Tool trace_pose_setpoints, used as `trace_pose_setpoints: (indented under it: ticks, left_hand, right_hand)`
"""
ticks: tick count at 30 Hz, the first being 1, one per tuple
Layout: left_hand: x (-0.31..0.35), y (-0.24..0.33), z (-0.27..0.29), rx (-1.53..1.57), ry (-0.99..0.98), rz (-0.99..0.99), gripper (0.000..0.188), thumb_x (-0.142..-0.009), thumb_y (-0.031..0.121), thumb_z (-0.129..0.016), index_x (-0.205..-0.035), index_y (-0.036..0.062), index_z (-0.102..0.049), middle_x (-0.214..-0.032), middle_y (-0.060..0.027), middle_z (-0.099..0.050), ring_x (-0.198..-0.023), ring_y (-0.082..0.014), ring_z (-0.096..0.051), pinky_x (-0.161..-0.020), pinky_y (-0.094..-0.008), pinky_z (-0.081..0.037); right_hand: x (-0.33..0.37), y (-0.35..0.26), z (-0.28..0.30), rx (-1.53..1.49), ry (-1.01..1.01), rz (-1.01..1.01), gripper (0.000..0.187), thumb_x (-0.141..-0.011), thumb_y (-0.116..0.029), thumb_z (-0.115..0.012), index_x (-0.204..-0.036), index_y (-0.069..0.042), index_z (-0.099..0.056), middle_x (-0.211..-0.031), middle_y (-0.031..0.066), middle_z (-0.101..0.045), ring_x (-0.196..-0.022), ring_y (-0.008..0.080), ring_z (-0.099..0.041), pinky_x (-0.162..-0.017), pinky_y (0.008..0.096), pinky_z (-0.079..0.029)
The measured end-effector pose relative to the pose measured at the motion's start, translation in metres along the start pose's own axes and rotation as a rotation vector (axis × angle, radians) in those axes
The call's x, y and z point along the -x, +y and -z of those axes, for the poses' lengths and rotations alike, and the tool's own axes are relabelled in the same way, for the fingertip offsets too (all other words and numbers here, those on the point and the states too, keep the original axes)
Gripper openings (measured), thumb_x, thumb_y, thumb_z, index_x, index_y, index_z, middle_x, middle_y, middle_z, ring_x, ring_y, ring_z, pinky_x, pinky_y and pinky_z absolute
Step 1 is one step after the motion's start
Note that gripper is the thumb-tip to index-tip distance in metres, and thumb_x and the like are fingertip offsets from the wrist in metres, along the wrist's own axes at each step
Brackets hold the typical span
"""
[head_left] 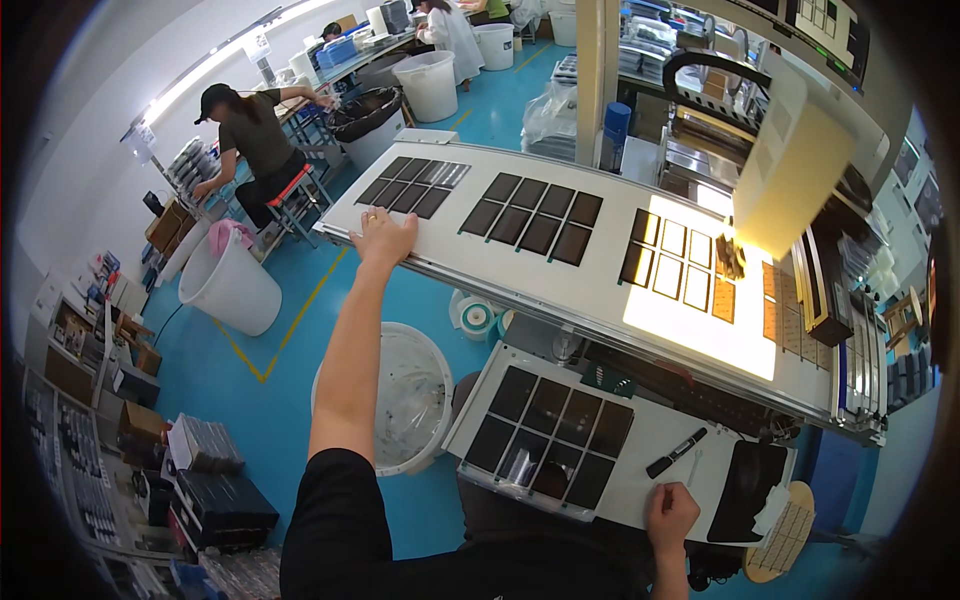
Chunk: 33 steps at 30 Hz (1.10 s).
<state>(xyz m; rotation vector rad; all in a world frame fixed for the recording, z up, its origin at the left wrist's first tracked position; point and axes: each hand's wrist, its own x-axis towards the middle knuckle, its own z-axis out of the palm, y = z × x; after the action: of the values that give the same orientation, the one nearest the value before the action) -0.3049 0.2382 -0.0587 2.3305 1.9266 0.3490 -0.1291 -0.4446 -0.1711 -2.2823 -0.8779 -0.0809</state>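
My left hand (385,238) is stretched out to the far left, its fingers apart on the near edge of a long white conveyor belt (440,235). Just beyond its fingertips lies a group of dark rectangular panels (405,188) in two rows. Two similar groups, the middle panels (533,217) and the right-hand panels (675,260), lie further along the belt. My right hand (672,515) rests in a loose fist on a white worktop (625,500), with nothing visible in it. A black marker (676,452) lies just above that hand. Left of it sits a tray of dark panels (548,436).
A bright machine head (795,165) lights the belt's right end. Below the belt stands a white bin (412,400) lined with clear plastic. Another white bin (232,285) is on the blue floor at left. A co-worker (255,140) sits on a red-topped stool beyond it.
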Motion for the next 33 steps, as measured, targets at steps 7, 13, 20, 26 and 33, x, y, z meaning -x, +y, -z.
trace_pose_setpoints:
  ticks: [7,13,20,26,33]
  left_hand:
    - [0.032,0.022,-0.005,0.03,0.06,-0.054,0.095,-0.103,0.068,-0.053,-0.162,-0.0056,-0.042,-0.173,-0.0222,-0.039,-0.165,-0.0337,-0.03,-0.132,-0.0632,-0.019]
    - [0.014,0.003,-0.027,0.028,0.179,-0.103,0.093,-0.1,0.07,-0.059,-0.153,-0.0065,-0.052,-0.162,-0.0265,-0.051,-0.155,-0.039,-0.044,-0.127,-0.0633,-0.031]
    - [0.07,0.014,-0.03,0.411,0.476,-0.426,0.08,-0.1,0.045,-0.077,-0.153,-0.0089,-0.049,-0.152,-0.0321,-0.056,-0.143,-0.048,-0.052,-0.121,-0.0528,-0.041]
    - [0.291,0.06,0.025,0.653,-0.07,-0.832,0.069,-0.094,0.02,-0.083,-0.152,-0.0015,-0.054,-0.16,-0.0231,-0.051,-0.15,-0.042,-0.048,-0.124,-0.0511,-0.037]
    - [0.447,0.108,0.042,0.325,-0.665,-1.317,0.089,-0.075,0.037,-0.097,-0.149,0.0047,-0.059,-0.163,-0.0272,-0.044,-0.154,-0.0493,-0.041,-0.127,-0.0623,-0.034]
  right_hand:
    - [0.001,0.004,0.001,-0.054,-0.068,0.003,0.015,-0.091,-0.01,-0.077,-0.083,-0.005,-0.067,-0.066,0.0125,-0.064,-0.056,0.0298,-0.064,-0.056,0.04,-0.05]
    - [-0.002,-0.005,0.004,-0.078,-0.048,0.019,0.014,-0.092,-0.011,-0.077,-0.083,-0.005,-0.068,-0.067,0.0118,-0.065,-0.057,0.0297,-0.065,-0.056,0.0403,-0.051]
    - [-0.016,0.003,0.051,-0.246,-0.127,-0.143,0.012,-0.095,-0.014,-0.077,-0.093,-0.002,-0.075,-0.075,0.0119,-0.07,-0.061,0.0224,-0.066,-0.06,0.0349,-0.052]
    - [-0.069,0.055,0.178,-0.169,0.211,-0.115,0.008,-0.102,-0.008,-0.072,-0.095,-0.003,-0.071,-0.076,0.0021,-0.066,-0.068,0.0067,-0.058,-0.062,0.0271,-0.047]
    - [-0.216,0.219,0.355,0.148,0.63,-0.08,0.018,-0.107,-0.019,-0.07,-0.112,-0.003,-0.074,-0.09,0.0128,-0.076,-0.081,0.0241,-0.072,-0.076,0.0373,-0.056]
